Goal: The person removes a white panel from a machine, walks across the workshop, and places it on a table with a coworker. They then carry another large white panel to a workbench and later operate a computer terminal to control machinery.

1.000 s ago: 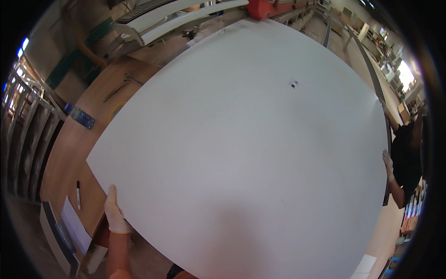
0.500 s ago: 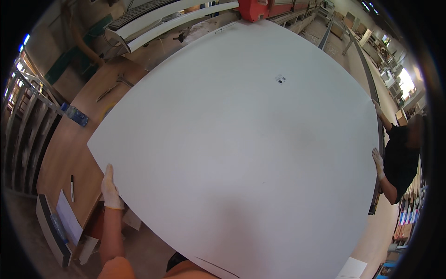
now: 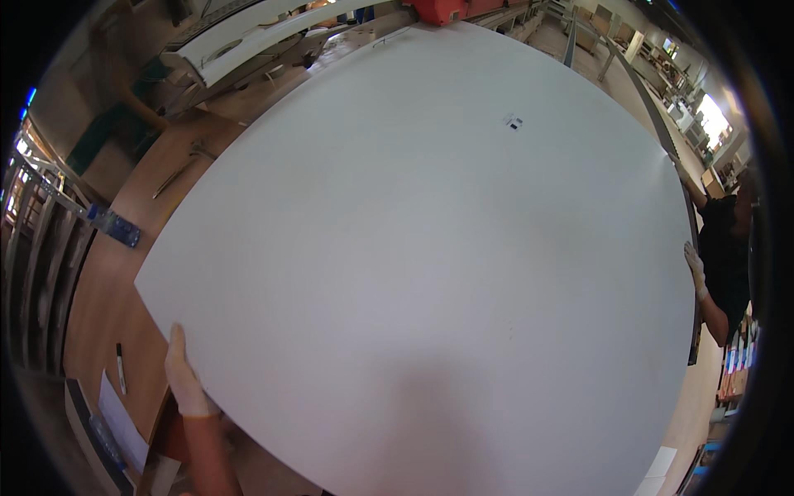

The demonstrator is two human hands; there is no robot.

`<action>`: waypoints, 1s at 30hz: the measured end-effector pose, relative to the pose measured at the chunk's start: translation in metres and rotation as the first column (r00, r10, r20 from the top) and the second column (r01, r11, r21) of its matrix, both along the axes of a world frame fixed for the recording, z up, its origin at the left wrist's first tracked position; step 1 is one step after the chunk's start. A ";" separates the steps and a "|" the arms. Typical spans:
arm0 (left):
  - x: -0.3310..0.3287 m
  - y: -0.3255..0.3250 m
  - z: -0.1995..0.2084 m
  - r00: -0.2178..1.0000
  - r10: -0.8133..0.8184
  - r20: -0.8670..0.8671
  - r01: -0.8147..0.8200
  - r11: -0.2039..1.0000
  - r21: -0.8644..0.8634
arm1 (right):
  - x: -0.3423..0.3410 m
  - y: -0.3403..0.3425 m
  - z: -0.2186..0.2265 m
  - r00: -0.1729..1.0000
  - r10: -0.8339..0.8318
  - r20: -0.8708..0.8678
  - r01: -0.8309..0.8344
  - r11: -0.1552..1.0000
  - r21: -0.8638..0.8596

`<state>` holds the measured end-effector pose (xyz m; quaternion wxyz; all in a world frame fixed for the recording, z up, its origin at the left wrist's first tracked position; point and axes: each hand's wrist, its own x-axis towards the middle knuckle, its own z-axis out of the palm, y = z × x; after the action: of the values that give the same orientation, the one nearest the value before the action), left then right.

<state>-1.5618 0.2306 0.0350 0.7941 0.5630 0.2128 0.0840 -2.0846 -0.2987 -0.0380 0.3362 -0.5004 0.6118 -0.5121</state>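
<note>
Board (image 3: 413,248), flat, broad and smooth white, spreads across most of our view, its left corner over a brown wood-grain tabletop (image 3: 103,302) and its far corner just beside a red machine housing (image 3: 438,10). We cannot tell how much of its underside is supported. A small black-and-white printed label (image 3: 514,123) sits on its far half.

At the near left edge we see a white-gloved left hand (image 3: 186,376), pressed close against the board, with one digit stretched forward along the rim. The remaining fingers are hidden or too blurred for us to make out, so we cannot tell how far the hand is open or whether it clamps the edge. The right hand lies outside our view, and we cannot tell its state or what it touches.

Along the right edge, we see a co-worker in a black short-sleeved top (image 3: 724,256). That person's nearer white-gloved hand (image 3: 694,271) is at the edge with its fingers extended; the farther hand (image 3: 681,172) is higher up the same side, too small for us to read its grip.

On the tabletop, left of the board, we find a clear blue-capped plastic bottle (image 3: 114,227), slim metal hand tools (image 3: 172,180), a black-and-white marker pen (image 3: 121,369) and, nearest us, a white flat sheet (image 3: 122,422).
</note>
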 end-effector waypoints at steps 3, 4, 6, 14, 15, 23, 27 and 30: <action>0.003 -0.014 0.011 0.998 0.063 0.016 -0.062 0.997 -0.035 | 0.034 -0.011 0.005 0.998 -0.022 0.064 0.020 0.999 0.029; 0.007 -0.019 0.014 0.999 0.026 0.048 -0.024 0.999 -0.036 | 0.045 -0.013 0.007 0.996 -0.029 0.083 0.026 0.999 0.034; 0.015 -0.027 0.015 0.999 0.028 -0.022 -0.027 0.999 0.044 | 0.062 -0.020 0.010 0.992 -0.036 0.119 0.030 0.998 0.051; 0.096 -0.055 -0.032 0.989 0.034 0.142 -0.039 0.999 0.036 | 0.091 -0.083 0.016 0.962 0.030 0.273 -0.038 0.999 0.025; 0.105 -0.060 -0.036 0.979 0.022 0.201 -0.035 0.997 0.062 | 0.102 -0.091 0.017 0.991 0.101 0.090 -0.100 0.995 -0.016; 0.183 -0.110 0.007 0.983 -0.093 -0.157 0.173 0.745 0.644 | 0.197 -0.123 0.059 0.734 0.093 0.672 -0.279 0.944 0.175; 0.148 -0.181 0.029 0.910 -0.193 -0.367 0.376 0.757 0.534 | 0.216 -0.155 0.075 0.625 0.256 0.737 -0.470 0.878 0.093; 0.154 -0.253 0.033 0.883 -0.212 -0.418 0.428 0.727 0.537 | 0.233 -0.182 0.070 0.533 0.289 0.795 -0.524 0.851 0.043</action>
<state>-1.4074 -0.0224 0.0678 0.5221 0.8244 0.2008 -0.0867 -1.8513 -0.4810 0.0324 0.7389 -0.3134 0.3408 -0.4895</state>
